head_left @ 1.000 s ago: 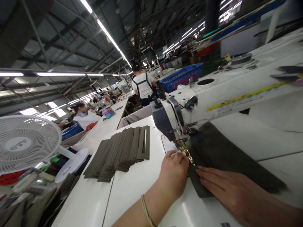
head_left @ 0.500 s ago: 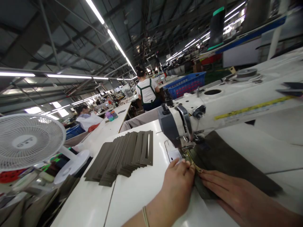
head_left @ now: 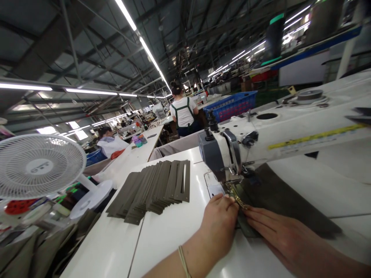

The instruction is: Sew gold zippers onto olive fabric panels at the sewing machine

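A dark olive fabric piece (head_left: 286, 197) lies under the head of the white sewing machine (head_left: 228, 154), reaching out to the right. Beside the presser foot, my left hand (head_left: 220, 224) is closed, its fingers bent down by a gold-coloured metal piece (head_left: 238, 199). Its fingertips and whatever they pinch are hidden. My right hand (head_left: 284, 235) lies flat on the fabric, fingers stretched out and close together, the tips near the gold piece's lower end. Left of the machine, a fanned stack of olive pieces (head_left: 153, 189) rests on the white table (head_left: 162, 239); the nearest has a long slot.
A white fan (head_left: 40, 166) stands at the left, above more olive pieces (head_left: 37, 243). Scissors (head_left: 359, 116) lie on the machine arm, above a yellow measuring tape (head_left: 315, 136). Beyond are a blue basket (head_left: 232, 106) and two people (head_left: 183, 110) at other tables.
The view has shifted, so most things appear slightly further right. The fabric has slid a little toward the machine head. Both hands keep nearly the same pose.
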The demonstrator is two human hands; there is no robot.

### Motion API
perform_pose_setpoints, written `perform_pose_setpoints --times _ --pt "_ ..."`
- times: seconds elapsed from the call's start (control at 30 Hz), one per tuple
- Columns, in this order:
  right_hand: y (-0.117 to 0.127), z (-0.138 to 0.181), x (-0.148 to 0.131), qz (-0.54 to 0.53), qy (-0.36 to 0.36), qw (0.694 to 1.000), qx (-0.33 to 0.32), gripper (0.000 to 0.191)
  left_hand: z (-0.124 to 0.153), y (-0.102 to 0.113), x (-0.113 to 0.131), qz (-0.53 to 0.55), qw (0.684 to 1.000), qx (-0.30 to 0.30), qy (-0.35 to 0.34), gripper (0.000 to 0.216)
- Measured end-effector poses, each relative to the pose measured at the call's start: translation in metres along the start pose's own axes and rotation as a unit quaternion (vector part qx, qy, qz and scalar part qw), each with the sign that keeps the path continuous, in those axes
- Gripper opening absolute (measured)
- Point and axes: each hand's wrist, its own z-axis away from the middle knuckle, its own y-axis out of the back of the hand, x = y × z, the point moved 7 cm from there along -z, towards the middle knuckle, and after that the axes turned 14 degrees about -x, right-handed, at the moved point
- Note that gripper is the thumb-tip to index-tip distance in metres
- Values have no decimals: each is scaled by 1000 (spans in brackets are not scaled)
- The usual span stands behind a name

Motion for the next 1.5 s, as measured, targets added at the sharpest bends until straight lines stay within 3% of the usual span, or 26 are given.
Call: perform_pose_setpoints --times 0.2,0.37,0.5,0.73,0.83,0.97,1.23,1.37,1.5 --pt "12 -11 8 -41 -38 998 17 45 -7 -3 -11 23 1000 -11 17 18" --pt "9 -12 29 -144 -92 985 -38 26 -8 -5 -15 29 999 -9 25 9" --pt "-2 -18 56 -95 -165 981 -26 22 -9 -3 -12 14 1000 -6 24 10" --pt "-12 -42 61 -65 -88 991 -79 28 -8 -3 -11 2 999 -24 32 13" --pt "-18 -40 68 -57 -113 988 -83 24 -7 1 -9 -2 999 -20 27 23" --pt "-34 -30 82 -67 -191 974 -99 13 -9 4 -8 -38 998 -38 34 21" --pt "-52 -28 93 -70 -318 924 -202 26 -14 5 -7 -60 995 -71 32 19" --pt "-52 -37 95 -63 -347 904 -242 34 -17 6 -7 -50 995 -85 23 20" --pt "-44 -33 91 -69 -335 907 -245 31 -12 7 -8 -30 995 -85 34 24"
